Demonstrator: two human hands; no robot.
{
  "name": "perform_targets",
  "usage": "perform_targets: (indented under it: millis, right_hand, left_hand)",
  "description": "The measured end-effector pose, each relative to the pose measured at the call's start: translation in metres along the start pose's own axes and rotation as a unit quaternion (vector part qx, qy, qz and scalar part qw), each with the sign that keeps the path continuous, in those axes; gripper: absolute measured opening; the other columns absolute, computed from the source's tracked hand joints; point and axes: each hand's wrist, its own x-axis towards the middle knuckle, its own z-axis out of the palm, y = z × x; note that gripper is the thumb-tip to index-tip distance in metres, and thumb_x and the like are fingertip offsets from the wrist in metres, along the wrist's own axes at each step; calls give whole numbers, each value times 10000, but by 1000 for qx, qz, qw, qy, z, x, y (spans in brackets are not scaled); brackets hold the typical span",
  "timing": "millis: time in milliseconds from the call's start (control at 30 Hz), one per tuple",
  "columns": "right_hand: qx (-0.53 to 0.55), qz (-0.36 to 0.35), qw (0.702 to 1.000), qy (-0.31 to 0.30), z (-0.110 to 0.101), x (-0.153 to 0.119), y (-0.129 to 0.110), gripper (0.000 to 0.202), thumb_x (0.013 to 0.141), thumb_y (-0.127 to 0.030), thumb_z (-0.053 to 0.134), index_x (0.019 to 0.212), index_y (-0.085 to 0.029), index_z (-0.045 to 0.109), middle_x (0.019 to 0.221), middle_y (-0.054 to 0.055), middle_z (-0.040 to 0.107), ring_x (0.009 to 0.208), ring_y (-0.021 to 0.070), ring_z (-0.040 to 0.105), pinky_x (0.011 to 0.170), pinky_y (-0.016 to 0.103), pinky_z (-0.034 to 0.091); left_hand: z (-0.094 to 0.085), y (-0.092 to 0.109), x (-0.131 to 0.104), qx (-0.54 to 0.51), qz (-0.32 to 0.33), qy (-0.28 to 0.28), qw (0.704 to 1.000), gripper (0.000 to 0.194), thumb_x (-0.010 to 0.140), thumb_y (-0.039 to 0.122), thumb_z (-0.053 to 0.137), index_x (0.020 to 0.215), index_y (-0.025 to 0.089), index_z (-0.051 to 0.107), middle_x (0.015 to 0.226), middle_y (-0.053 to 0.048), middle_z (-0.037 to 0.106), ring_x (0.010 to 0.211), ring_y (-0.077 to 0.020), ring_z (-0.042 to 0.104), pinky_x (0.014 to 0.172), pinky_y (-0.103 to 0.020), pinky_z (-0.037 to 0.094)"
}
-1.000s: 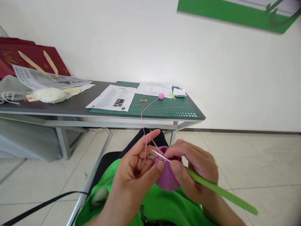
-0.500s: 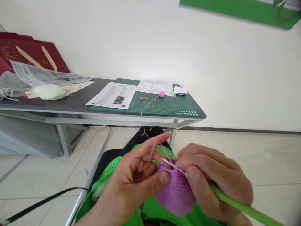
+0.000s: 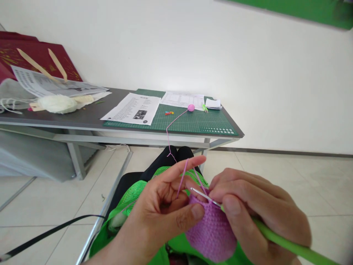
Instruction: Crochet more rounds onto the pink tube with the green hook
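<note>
Left grip [image 3: 164, 206] pinches the pink crochet work [image 3: 211, 232], right grip [image 3: 260, 206] clamps the crochet hook [image 3: 288, 243]; mid-stitch, I'd guess, calling for yarn [image 3: 182, 179] caught next.

The front right part of the mat [image 3: 187, 123] offers open room for a hand, but the yarn [image 3: 167, 138] blocks a sideways sweep, running from the pink ball [image 3: 191, 108] over the mat's front edge down toward the left hand [image 3: 162, 206]. At the mat's back right, the green tool [image 3: 204, 108] and white cards [image 3: 213, 103] stand in the way; a printed sheet [image 3: 129, 106] overlaps its left side. Beyond the mat's right end, a hand could pass alongside the table [image 3: 91, 116].
</note>
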Motion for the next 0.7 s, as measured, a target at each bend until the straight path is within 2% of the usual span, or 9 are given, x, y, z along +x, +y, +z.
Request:
perform_targets:
  millis: [100,200,333,467,600,700]
  right_hand:
    - [28,7,1000,-11,-2,-1,0,207,954,-159,525,775,-130,624,636,10,589,584,109,578,561,251,534]
    - [36,-7,999,-34,-8,1,-1,317,1036,-281,465,786,-146,607,628,-2,581,563,99,577,538,235,530]
    - [-45,-49,992,-111,-25,8,-6,337,1073,-327,397,865,-185,621,723,2,703,648,96,690,576,185,563]
    - [-120,-100,976,-149,-39,9,-9,340,1078,-355,388,897,-210,636,752,-31,731,657,73,704,625,151,577]
    - [-157,-91,964,-192,-47,0,-8,284,1078,-389,398,974,-263,631,791,-68,742,680,65,703,670,148,587]
    - [-208,-100,952,-201,-50,-6,-8,243,1076,-366,414,1002,-284,630,820,-96,753,711,56,708,734,129,590]
  left_hand:
    - [2,1,-2,-26,-1,-3,1000,533,885,185,770,1369,362,634,841,18,615,649,-54,430,605,-147,353]
    - [4,4,-2,-48,-7,-14,999,495,884,173,768,1341,334,664,841,11,630,714,-68,510,651,-140,391]
    - [7,9,-4,-41,-37,-18,998,480,866,200,790,1315,334,688,846,5,639,669,-61,480,608,-147,362]
    - [7,10,-7,-35,-60,-21,997,473,875,192,777,1309,357,688,855,1,640,651,-68,453,586,-170,347]
    - [10,9,-8,-31,-66,-17,997,465,877,227,779,1307,376,684,858,5,631,638,-65,416,578,-170,323]
    - [15,8,-9,-9,-62,4,998,439,871,266,786,1280,399,700,852,7,643,647,-71,426,590,-174,342]
